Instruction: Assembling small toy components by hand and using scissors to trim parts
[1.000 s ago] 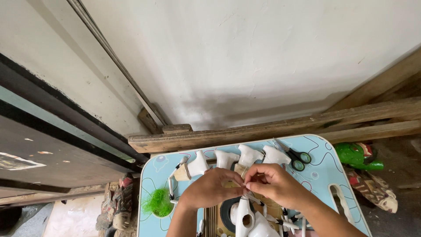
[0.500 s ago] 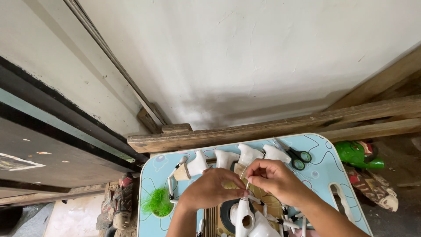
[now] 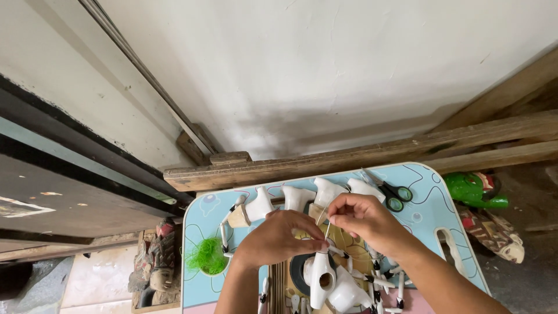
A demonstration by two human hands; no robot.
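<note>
Drawn slightly apart since before, the left hand (image 3: 279, 238) and right hand (image 3: 363, 218) are each pinched shut on a thin thread (image 3: 321, 216) stretched between them, above a white carved piece (image 3: 321, 279) on the blue table (image 3: 200, 215), scissors (image 3: 392, 195) lying beyond.

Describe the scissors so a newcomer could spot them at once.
Start at the light blue table below the wooden beam. At its far right corner, beyond the right hand, lie the scissors: the only black, green-ringed handles beside a row of white carved pieces.
</note>
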